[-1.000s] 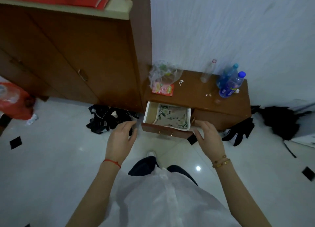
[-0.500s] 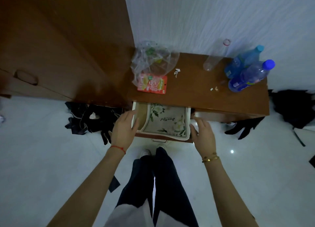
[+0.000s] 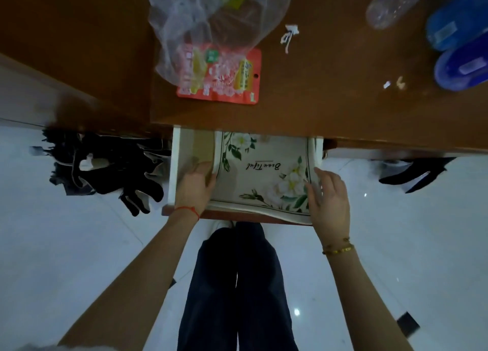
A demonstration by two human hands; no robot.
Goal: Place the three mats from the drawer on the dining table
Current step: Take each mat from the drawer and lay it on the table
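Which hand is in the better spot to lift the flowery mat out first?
Probably the left hand: its fingertips are at the flowery mat's free left edge, with bare drawer floor beside it. The right hand is squeezed against the drawer's right wall.

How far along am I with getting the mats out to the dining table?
Done: the drawer is open, with the floral mat on top showing. In hand: your left hand and right hand are at the mat's side edges, but it isn't lifted. Left: take out all three mats and carry them to the table, which is out of view.
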